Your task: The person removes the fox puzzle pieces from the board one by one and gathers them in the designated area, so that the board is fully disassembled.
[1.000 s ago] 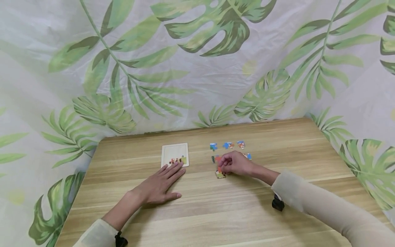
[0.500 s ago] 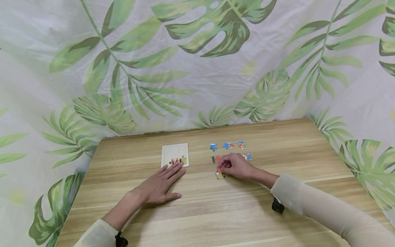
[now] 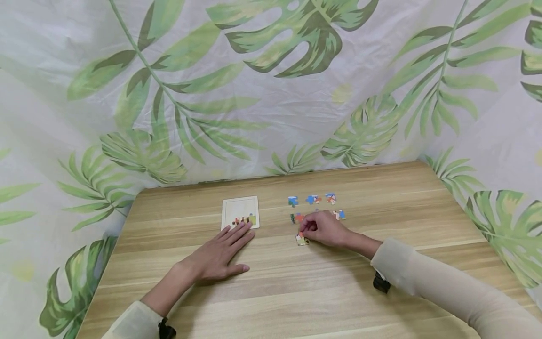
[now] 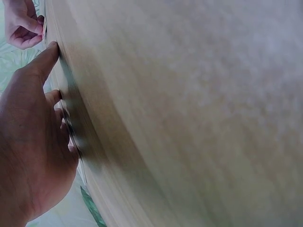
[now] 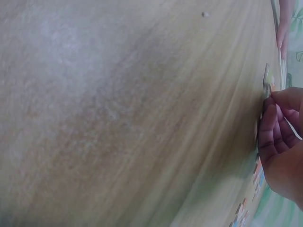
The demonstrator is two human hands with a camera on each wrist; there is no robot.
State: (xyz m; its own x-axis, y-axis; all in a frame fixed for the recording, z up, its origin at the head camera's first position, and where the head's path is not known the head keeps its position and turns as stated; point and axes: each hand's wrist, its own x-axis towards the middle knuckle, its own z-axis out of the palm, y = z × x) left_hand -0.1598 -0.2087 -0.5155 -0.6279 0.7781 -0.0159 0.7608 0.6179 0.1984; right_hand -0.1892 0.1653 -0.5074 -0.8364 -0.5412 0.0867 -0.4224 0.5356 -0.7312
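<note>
In the head view my right hand (image 3: 323,228) pinches a jigsaw puzzle piece (image 3: 302,240) between thumb and fingertips, at its upper right edge. The piece has red, green and white printing and is close over the table. The right wrist view has the thumb and index finger meeting at the same piece (image 5: 267,75). My left hand (image 3: 220,252) lies with fingers extended, the fingertips over the lower edge of a pale puzzle tray (image 3: 239,205). Inside the tray, a strip of colourful fitted pieces (image 3: 243,220) shows just above those fingers, which partly cover it.
Loose puzzle pieces (image 3: 313,199) lie in a row right of the tray. Below them are more pieces, one (image 3: 295,218) left of the right hand and one (image 3: 340,215) beyond it. The wooden table (image 3: 271,301) ends at a leaf-patterned cloth (image 3: 211,94).
My right hand has shifted slightly down, and the piece to its right shows more. The pinched piece has turned a little. The left hand has stayed in place.
</note>
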